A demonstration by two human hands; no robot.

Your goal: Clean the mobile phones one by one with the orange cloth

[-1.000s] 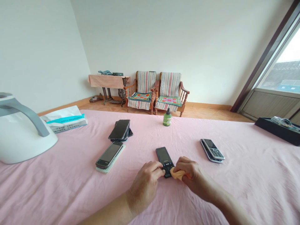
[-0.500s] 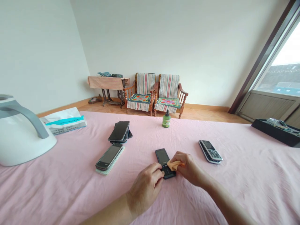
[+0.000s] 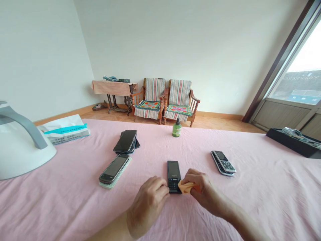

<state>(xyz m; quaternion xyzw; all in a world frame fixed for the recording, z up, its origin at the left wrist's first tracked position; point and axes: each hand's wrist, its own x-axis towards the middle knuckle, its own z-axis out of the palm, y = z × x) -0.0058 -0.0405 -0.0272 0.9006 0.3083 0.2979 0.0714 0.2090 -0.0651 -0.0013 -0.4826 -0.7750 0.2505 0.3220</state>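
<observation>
A black keypad phone (image 3: 174, 170) lies on the pink cloth, screen at the far end and keys nearer me. At its lower left edge, my left hand (image 3: 151, 201) has its fingers curled together and gripping the side; the thumb is mostly hidden. My right hand (image 3: 204, 189) pinches a folded orange cloth (image 3: 186, 187), which touches the keypad's right edge. Off to the right rests a pair of stacked keypad phones (image 3: 223, 162). Left of my hands is a touchscreen phone (image 3: 114, 169) on a pale one, with a stack of dark smartphones (image 3: 125, 140) behind.
A white kettle (image 3: 22, 144) with a grey handle and a white-and-blue packet (image 3: 65, 129) stand at the left. A green bottle (image 3: 177, 129) is near the far edge of the pink cloth (image 3: 75, 201). A black box (image 3: 291, 142) with cables sits far right.
The keypad phone has turned to lie straighter. The orange cloth has moved down to the keypad's lower right edge, and my left hand has shifted to the phone's lower left side.
</observation>
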